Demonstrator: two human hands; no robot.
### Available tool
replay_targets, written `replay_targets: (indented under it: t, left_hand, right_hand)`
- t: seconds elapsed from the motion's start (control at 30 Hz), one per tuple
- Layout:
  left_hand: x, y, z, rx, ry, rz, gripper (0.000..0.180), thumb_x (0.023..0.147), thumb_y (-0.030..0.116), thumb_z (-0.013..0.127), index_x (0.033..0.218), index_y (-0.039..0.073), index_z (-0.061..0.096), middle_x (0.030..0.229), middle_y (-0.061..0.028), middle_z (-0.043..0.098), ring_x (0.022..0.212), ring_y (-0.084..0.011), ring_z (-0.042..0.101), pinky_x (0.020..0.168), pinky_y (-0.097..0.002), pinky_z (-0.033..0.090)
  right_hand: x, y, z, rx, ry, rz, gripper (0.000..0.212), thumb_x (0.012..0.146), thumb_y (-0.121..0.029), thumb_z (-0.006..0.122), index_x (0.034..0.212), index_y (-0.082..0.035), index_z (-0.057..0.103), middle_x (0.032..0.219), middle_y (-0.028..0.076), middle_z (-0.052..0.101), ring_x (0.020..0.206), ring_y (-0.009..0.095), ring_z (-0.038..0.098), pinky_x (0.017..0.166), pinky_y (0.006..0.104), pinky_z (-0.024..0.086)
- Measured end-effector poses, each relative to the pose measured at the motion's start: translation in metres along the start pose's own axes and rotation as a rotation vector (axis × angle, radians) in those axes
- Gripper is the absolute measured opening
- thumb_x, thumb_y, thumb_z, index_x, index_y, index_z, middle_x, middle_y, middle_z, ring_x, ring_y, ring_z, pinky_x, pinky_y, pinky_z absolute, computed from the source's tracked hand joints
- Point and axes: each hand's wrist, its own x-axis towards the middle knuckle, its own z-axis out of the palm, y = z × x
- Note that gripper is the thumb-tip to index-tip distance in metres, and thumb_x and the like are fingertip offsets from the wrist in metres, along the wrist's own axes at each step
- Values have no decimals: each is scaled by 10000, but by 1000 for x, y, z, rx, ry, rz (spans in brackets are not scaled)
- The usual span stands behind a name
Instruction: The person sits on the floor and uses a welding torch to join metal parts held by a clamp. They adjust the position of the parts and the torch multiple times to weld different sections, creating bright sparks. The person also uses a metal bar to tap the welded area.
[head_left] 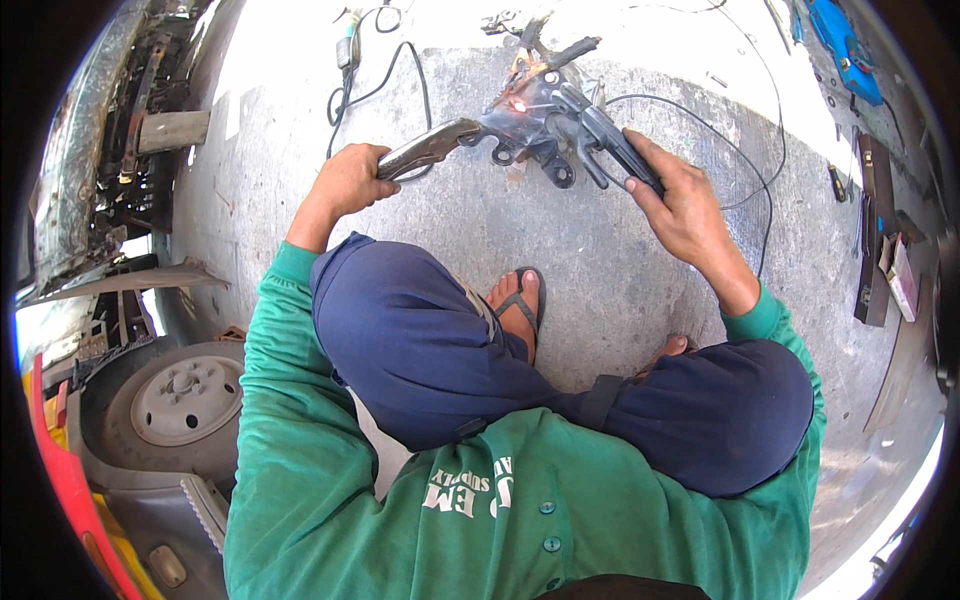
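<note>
My left hand [355,180] is closed round the end of a curved, worn metal handle [430,148], which reaches to a dark metal bracket [520,140] with holes and rounded lugs. A small spot on the bracket glows orange-white, with haze about it. In my right hand [680,195] is a dark, long-handled tool [612,135] with a lever along its underside. Its far end lies against or over the bracket's right side; I cannot tell which. Behind the bracket, dark rod-like parts [572,52] stick out, their kind unclear.
Black cables [735,150] loop over the concrete floor [640,290]. A blue case [845,50] lies far right, near a long brown metal piece [875,230]. Vehicle parts [150,130] and a wheel [185,395] stand on the left. My sandalled foot [517,310] is below the bracket.
</note>
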Motion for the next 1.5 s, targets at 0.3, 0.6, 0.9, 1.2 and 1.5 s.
replay_targets:
  t: [0.3,0.6,0.9,1.2,1.5]
  left_hand:
    - [-1,2,0,9,0,-2,244,843,164,853,1014,19,755,685,-110,723,586,-216,711,613,-378,553]
    - [-1,10,-7,26,-43,-65,310,814,193,863,1071,39,783,807,-148,763,759,-298,747,736,-429,575]
    - [0,0,-1,56,19,5,299,818,197,864,1046,31,766,772,-137,742,713,-275,733,705,-418,562]
    - [1,-5,4,57,69,69,263,832,188,862,1008,24,756,695,-125,728,603,-245,722,635,-397,555]
    - [-1,-2,2,61,69,62,252,826,172,865,994,17,758,697,-129,731,599,-238,721,628,-392,554]
  right_hand:
    - [2,-1,1,9,-45,53,531,1009,-139,665,1518,-29,561,1229,288,724,1089,413,748,947,482,578]
    - [2,2,5,8,-37,22,525,1014,-139,666,1515,-25,560,1210,276,730,1075,398,752,929,479,582]
    - [4,2,6,18,-43,34,525,1014,-135,666,1516,-24,556,1180,266,737,1047,396,755,906,477,581]
    - [4,2,6,19,-47,41,525,1019,-151,662,1516,-26,553,1210,276,731,1094,418,743,934,486,579]
    - [4,0,5,13,-58,40,521,1022,-149,660,1515,-19,552,1246,286,721,1126,421,736,964,484,578]
